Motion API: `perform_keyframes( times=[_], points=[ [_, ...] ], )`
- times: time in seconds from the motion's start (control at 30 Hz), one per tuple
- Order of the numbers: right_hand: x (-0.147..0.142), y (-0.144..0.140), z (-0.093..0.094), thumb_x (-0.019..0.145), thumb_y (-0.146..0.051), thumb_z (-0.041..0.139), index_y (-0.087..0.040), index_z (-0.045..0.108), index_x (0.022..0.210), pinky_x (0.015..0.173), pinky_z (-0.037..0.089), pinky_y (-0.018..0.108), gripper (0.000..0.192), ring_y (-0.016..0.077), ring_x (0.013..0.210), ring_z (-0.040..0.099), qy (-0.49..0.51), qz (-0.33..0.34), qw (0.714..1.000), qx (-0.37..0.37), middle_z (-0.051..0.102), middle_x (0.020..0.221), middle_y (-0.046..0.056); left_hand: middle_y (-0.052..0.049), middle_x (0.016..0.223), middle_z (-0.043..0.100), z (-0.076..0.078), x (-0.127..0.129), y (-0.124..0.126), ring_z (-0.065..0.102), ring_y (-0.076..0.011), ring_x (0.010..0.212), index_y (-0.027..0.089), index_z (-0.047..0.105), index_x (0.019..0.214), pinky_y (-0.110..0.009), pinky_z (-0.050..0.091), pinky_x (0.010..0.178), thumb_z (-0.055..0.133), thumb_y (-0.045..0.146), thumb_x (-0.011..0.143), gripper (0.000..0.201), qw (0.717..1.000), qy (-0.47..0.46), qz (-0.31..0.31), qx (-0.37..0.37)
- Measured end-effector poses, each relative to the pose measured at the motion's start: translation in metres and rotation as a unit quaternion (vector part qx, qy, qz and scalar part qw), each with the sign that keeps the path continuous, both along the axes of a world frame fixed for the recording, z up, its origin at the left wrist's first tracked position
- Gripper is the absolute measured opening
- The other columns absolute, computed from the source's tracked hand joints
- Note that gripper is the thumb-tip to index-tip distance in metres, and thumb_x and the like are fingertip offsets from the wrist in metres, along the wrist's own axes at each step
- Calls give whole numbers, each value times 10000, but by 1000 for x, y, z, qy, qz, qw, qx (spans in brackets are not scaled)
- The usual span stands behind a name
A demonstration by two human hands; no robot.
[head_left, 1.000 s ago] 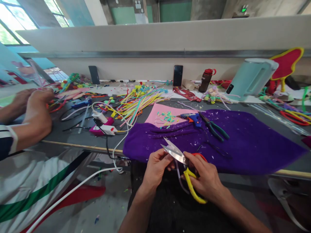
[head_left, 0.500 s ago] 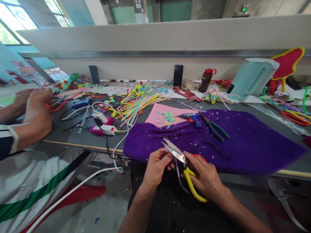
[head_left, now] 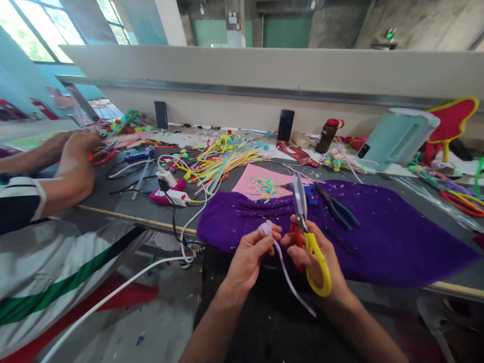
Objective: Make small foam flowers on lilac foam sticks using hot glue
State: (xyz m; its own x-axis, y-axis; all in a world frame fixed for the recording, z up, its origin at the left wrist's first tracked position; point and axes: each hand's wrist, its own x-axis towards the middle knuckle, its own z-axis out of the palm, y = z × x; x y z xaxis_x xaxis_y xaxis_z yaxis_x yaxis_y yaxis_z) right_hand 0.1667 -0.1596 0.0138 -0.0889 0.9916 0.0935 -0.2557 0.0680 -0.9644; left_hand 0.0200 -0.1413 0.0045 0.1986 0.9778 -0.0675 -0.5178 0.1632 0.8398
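Observation:
Between the thumb and fingers of my left hand (head_left: 251, 254) is a pale lilac pipe cleaner (head_left: 289, 282). Its top is curled into a small petal-like bunch, and the long tail hangs down to the right. My right hand (head_left: 319, 254) is closed around scissors (head_left: 318, 267) with one yellow and one red handle, blades pointing up and looking closed. Both hands are above my lap at the table's front edge, before a purple cloth (head_left: 381, 227). Behind the scissors lies a blue glue gun (head_left: 310, 192), partly hidden, with dark-handled pliers (head_left: 342, 212) beside it.
Pink paper (head_left: 245, 184) carries small green and yellow clippings. A power strip (head_left: 170, 196) with cords and a pile of coloured pipe cleaners (head_left: 227, 161) are to the left. At the back stand a phone (head_left: 285, 125), a bottle (head_left: 328, 136) and a kettle (head_left: 397, 138). A co-worker's arm (head_left: 75, 169) is at far left.
The scissors have swung from pointing left at the pipe cleaner to pointing up, away from it. The curled lilac top now shows above my left fingers. The camera view has shifted slightly.

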Motion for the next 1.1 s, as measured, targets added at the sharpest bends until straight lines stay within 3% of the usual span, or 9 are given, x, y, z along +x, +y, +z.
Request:
perform_keyframes(
  times=[0.17,0.37,0.53,0.67,0.8,0.9,1.1],
  points=[
    [-20,13,-4,681,-218,696,-227,479,1129,424,360,146,498,46,508,465,24,-5,1000,12,569,792,-7,-57,944,628,-4,5,1,565,-160,845,139,707,798,-259,437,775,661,203,700,125,998,3,41,45],
    [-21,17,-13,667,-211,703,-245,472,1130,524,451,196,518,81,591,519,1,-32,999,34,556,804,-15,-47,888,649,-8,10,2,570,-117,717,151,683,911,-217,431,643,697,212,661,257,998,-46,18,-29],
    [-16,16,-15,685,-242,688,-237,466,1134,612,485,259,502,131,697,562,-62,-29,995,69,586,887,26,-39,815,663,-11,12,3,567,-100,662,143,687,844,-204,429,612,715,207,636,219,996,-56,50,-55],
    [-7,14,-8,685,-225,687,-227,475,1131,547,456,215,494,109,644,545,-97,16,993,65,583,807,6,-18,692,660,-8,3,2,503,-58,545,144,681,767,-153,347,471,703,226,651,144,995,14,97,-25],
    [0,15,-2,713,-256,655,-229,450,1155,375,346,158,488,47,451,433,-44,26,999,11,551,731,-24,-18,599,650,-3,-5,-4,454,-56,471,142,680,743,-162,307,435,692,248,663,134,993,110,42,20],
    [-1,17,-3,728,-277,621,-228,426,1177,348,327,166,492,39,398,380,27,51,998,19,512,677,-42,-20,605,646,-2,-5,-7,470,-74,490,136,680,703,-181,346,472,687,254,668,124,982,180,-2,63],
    [-2,20,-10,710,-305,624,-237,366,1244,353,336,183,596,51,394,369,72,79,994,27,474,637,-51,-16,679,640,0,-3,-9,545,-129,634,157,681,703,-213,420,607,685,235,663,88,966,233,-13,112]
  ],
)
